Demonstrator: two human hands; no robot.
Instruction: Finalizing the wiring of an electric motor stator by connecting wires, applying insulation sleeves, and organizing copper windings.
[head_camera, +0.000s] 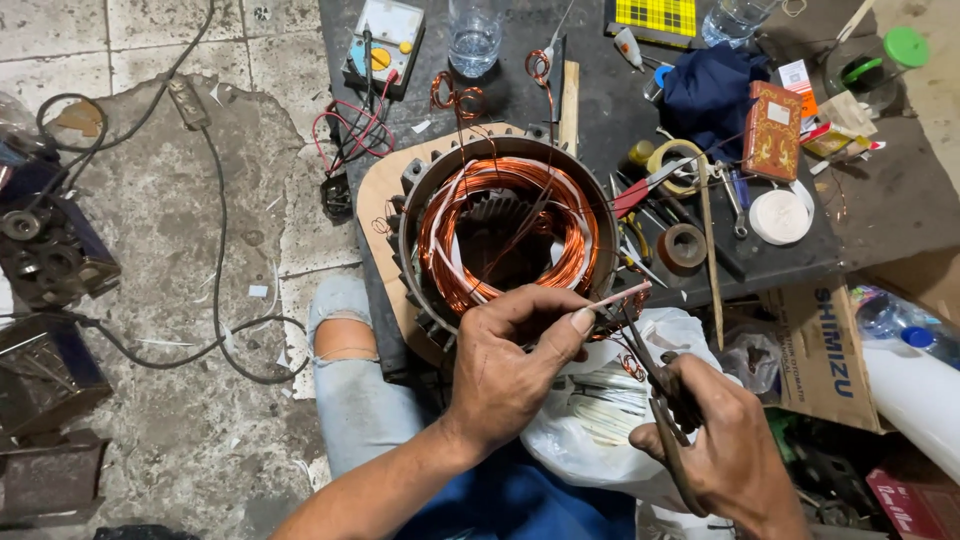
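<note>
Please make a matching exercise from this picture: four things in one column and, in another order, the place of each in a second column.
Things:
1. copper coil
2. scissors
3. thin sleeve
4. meter

Places:
A. in the right hand
B. inside the round metal frame
C. far edge of the table
D. pinched by the left hand

Pairs: 1-B, 2-A, 3-D, 4-C
</note>
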